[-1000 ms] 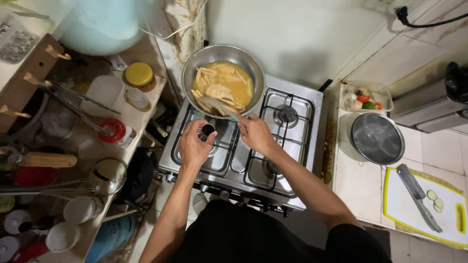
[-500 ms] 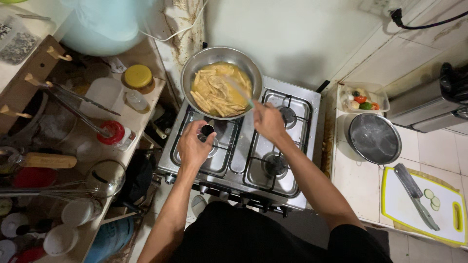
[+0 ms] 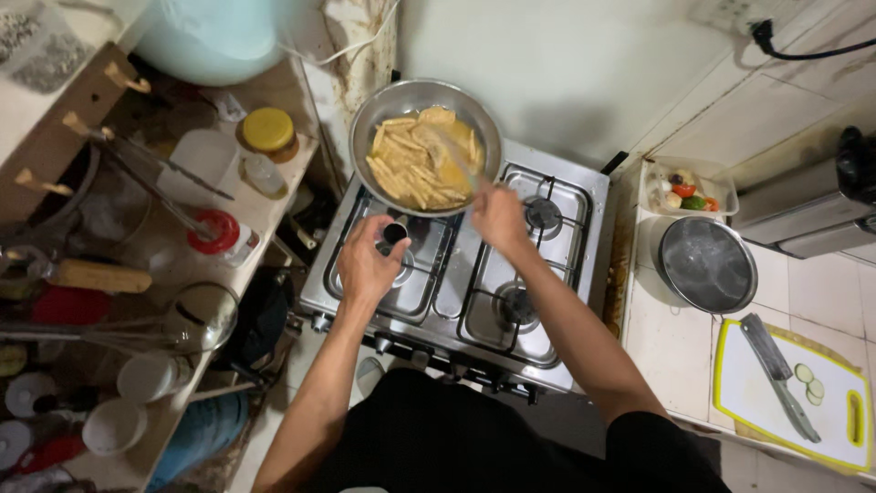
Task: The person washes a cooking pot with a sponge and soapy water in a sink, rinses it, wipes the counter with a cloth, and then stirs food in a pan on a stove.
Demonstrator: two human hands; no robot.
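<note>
A round metal frying pan [image 3: 370,117] sits on the back left burner of a steel gas stove [image 3: 566,292]; it holds pale yellow strips of food in sauce [image 3: 411,164]. My left hand [image 3: 365,267] grips the pan's dark handle [image 3: 394,232] at the front. My right hand [image 3: 497,217] is at the pan's right rim, closed on a thin utensil [image 3: 461,164] whose blurred end reaches into the food.
A wooden shelf [image 3: 274,196] on the left carries jars, cups and a yellow-lidded container [image 3: 268,131]. On the tiled counter to the right are a lidded steel pot [image 3: 708,265], a tub of vegetables [image 3: 686,189] and a white cutting board [image 3: 744,402] with a cleaver [image 3: 776,374] and cucumber slices.
My right hand has moved from the stove's middle up to the pan's right rim, and the utensil now reaches into the food. The strips lie differently in the pan. My left hand stays on the handle.
</note>
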